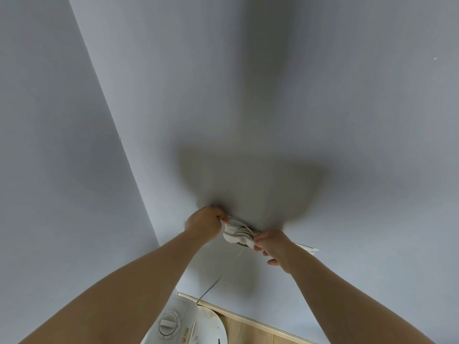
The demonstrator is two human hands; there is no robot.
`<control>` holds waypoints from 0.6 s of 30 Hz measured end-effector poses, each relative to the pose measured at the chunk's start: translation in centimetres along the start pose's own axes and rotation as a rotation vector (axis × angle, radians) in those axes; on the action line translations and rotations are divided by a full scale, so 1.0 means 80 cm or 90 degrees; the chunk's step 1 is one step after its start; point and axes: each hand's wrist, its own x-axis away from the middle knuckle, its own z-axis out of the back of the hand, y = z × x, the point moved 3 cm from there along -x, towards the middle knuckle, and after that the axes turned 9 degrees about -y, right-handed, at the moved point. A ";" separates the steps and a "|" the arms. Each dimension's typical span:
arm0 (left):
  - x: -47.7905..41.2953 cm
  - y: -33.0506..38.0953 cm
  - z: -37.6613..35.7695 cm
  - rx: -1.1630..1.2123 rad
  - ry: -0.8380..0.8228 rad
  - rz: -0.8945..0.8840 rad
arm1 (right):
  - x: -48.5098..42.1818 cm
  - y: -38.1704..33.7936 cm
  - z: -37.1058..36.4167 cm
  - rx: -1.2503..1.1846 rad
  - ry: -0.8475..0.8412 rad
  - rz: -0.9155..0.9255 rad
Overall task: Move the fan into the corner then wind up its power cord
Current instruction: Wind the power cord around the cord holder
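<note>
Both hands up near the wall corner, holding a bundle of white cord between them.

Left hand (205, 223) has its fingers pinched shut on the looped power cord (238, 232), right hand (273, 247) grips the other end. One strand drops to the white fan (173, 321), sitting low and near, right by the corner above the wood floor (248, 328).

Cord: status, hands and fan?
Left hand and right hand both shut on coiled cord, held up near wall. Fan below in corner. Nothing in the way.
</note>
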 end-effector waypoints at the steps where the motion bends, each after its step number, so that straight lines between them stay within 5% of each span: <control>1: -0.004 -0.006 -0.004 0.003 -0.008 0.009 | 0.001 0.001 0.001 -0.002 -0.002 0.003; 18: -0.011 -0.032 -0.062 0.107 -0.112 0.085 | -0.001 0.011 0.005 -0.065 -0.004 0.008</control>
